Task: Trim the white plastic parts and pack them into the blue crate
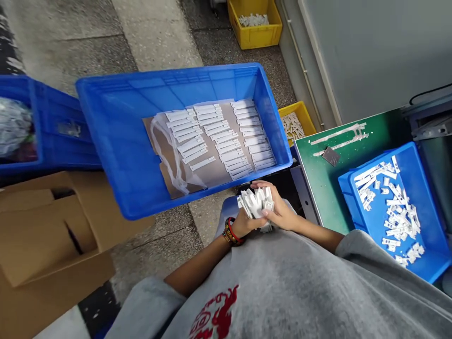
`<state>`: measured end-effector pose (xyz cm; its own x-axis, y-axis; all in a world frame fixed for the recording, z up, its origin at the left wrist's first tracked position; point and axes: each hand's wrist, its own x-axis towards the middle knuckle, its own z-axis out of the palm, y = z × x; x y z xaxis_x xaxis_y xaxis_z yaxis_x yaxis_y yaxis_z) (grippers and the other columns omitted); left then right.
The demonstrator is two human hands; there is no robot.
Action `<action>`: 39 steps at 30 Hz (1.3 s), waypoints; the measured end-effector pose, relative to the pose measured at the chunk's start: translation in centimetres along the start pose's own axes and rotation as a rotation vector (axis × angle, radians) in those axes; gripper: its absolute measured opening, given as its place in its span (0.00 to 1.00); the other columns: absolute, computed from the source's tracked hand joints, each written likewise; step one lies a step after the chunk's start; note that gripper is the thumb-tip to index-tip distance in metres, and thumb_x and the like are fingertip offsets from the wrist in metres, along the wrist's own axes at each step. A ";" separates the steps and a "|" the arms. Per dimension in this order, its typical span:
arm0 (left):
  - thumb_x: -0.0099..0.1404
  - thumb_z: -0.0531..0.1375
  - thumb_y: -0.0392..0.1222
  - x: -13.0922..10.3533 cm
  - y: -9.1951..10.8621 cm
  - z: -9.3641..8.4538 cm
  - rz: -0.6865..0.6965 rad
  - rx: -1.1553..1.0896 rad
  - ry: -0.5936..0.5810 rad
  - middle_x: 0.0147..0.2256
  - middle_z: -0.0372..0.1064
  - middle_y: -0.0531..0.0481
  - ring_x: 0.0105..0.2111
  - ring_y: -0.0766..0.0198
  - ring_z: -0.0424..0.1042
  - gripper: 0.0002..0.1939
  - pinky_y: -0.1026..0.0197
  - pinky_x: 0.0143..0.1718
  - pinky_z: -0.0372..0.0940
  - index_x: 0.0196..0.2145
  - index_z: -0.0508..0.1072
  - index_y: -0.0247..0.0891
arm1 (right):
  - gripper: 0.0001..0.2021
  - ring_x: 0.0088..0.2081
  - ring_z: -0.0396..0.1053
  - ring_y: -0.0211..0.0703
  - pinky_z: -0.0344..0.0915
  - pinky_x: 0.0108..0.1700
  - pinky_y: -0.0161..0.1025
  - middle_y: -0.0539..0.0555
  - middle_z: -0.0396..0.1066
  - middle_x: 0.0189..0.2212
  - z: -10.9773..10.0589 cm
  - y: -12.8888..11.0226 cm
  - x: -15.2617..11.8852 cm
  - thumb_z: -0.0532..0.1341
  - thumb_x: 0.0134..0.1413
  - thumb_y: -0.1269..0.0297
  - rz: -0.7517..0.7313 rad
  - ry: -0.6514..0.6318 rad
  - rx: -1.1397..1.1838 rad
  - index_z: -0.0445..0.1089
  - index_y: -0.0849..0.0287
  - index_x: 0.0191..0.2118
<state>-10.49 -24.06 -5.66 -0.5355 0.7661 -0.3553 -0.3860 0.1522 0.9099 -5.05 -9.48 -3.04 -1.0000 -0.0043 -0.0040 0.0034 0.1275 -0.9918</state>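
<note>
Both hands hold one bundle of white plastic strips (256, 202) close to my chest. My left hand (244, 222), with beaded bracelets at the wrist, grips the bundle from below. My right hand (278, 209) wraps it from the right side. Just beyond the hands stands a large blue crate (106, 136). On a cardboard sheet (160, 146) in its bottom lie rows of white strips (226, 136), laid side by side, with a loose clear bag (169, 155) at their left.
A green table (318, 174) at right carries a small blue bin (416, 165) of loose white parts and a few long white pieces. Cardboard boxes (45, 240) sit at lower left, another blue crate (45, 127) at far left, two yellow bins (256, 35) on the concrete floor beyond.
</note>
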 end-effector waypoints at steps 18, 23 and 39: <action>0.53 0.66 0.57 0.7 -0.5 1.5 0.033 -0.524 0.350 0.25 0.68 0.49 0.27 0.57 0.70 0.19 0.52 0.34 0.69 0.32 0.70 0.39 | 0.18 0.33 0.67 0.37 0.67 0.35 0.35 0.49 0.70 0.33 -0.7 1.5 5.2 0.65 0.54 0.44 0.383 0.299 0.455 0.68 0.54 0.36; 0.50 0.69 0.55 -1.8 -0.9 -3.0 0.069 -0.596 0.508 0.28 0.64 0.54 0.27 0.62 0.65 0.22 0.51 0.40 0.69 0.37 0.68 0.43 | 0.18 0.25 0.61 0.32 0.62 0.29 0.32 0.44 0.64 0.26 -2.9 3.1 8.3 0.69 0.49 0.48 0.399 0.519 0.574 0.63 0.54 0.31; 0.50 0.70 0.53 -6.1 -0.7 -13.7 0.204 -0.622 0.636 0.27 0.57 0.56 0.27 0.66 0.59 0.23 0.57 0.37 0.68 0.37 0.64 0.45 | 0.21 0.27 0.65 0.32 0.65 0.30 0.31 0.44 0.64 0.27 1.9 7.6 16.5 0.71 0.41 0.47 0.628 0.316 0.420 0.65 0.55 0.33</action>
<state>-17.20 -37.39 -7.06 -0.8796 0.2243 -0.4195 -0.4752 -0.4540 0.7537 -21.47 -10.51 -10.94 -0.7649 0.2319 -0.6010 0.5022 -0.3696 -0.7818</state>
